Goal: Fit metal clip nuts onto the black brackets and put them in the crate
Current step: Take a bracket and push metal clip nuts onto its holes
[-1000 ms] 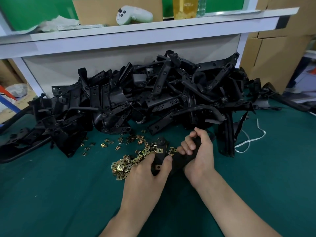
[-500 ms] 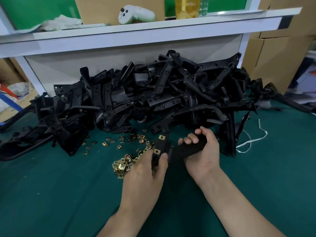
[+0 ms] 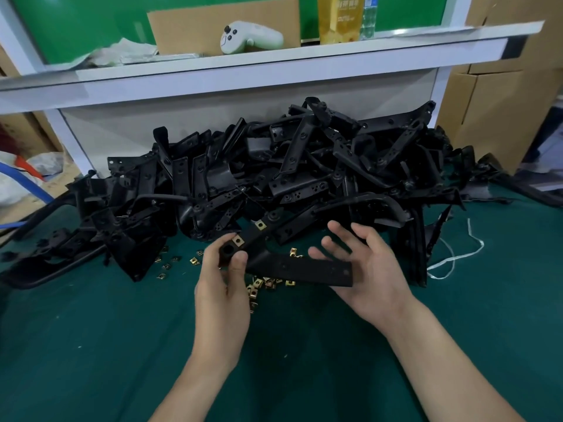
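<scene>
My left hand pinches one end of a black bracket between thumb and fingers. Two brass clip nuts sit on the bracket's upper arm. The bracket's long flat arm lies across the palm of my right hand, whose fingers are spread and straight. Loose brass clip nuts lie scattered on the green table under and left of the bracket. A big heap of black brackets fills the table behind my hands. No crate is in view.
The green table runs toward me. A white shelf with a white controller and a yellow bottle stands behind the heap. Cardboard boxes stand at the right. A white cord lies right of my right hand.
My right hand has opened from its grip on the bracket and now lies flat beneath it. The bracket has been lifted and turned, so its long arm points right.
</scene>
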Action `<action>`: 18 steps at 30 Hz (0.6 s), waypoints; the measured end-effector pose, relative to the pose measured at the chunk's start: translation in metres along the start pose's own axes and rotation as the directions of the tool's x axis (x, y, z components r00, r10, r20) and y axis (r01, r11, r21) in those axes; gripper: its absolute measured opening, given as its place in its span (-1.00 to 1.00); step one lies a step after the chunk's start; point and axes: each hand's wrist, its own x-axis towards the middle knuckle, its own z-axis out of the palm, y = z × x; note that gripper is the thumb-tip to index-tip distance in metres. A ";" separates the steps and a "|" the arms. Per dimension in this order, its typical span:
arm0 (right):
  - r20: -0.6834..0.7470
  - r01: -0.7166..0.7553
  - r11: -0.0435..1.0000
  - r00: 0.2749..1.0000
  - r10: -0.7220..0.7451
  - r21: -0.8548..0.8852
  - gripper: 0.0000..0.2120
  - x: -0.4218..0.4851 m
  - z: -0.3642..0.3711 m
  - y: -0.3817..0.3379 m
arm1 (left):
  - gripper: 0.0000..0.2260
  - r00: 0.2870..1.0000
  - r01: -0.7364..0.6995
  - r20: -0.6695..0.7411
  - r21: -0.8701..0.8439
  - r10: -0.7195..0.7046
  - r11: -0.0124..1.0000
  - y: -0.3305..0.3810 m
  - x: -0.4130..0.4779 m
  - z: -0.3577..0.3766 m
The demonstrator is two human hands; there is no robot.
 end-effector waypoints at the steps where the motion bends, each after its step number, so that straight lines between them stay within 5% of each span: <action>1: 0.003 0.010 0.996 1.000 -0.009 -0.091 -0.73 0.000 0.000 -0.001 | -0.76 1.000 -0.012 0.014 -0.001 0.012 1.000 0.000 0.001 -0.002; 7: 0.196 0.146 0.869 0.979 -0.057 -0.474 -0.54 -0.002 0.006 0.005 | -0.77 0.963 -0.120 0.254 0.108 0.089 0.987 -0.005 0.002 -0.006; 11: 0.264 0.234 0.697 0.962 -0.066 -0.678 -0.59 -0.008 0.009 0.012 | -0.79 0.929 -0.169 0.349 0.110 0.121 0.980 -0.010 0.000 -0.007; 18: 0.290 0.342 0.651 0.938 -0.191 -0.678 -0.78 -0.010 0.014 0.016 | -0.75 0.906 -0.214 0.392 0.098 0.160 0.972 -0.017 0.000 -0.007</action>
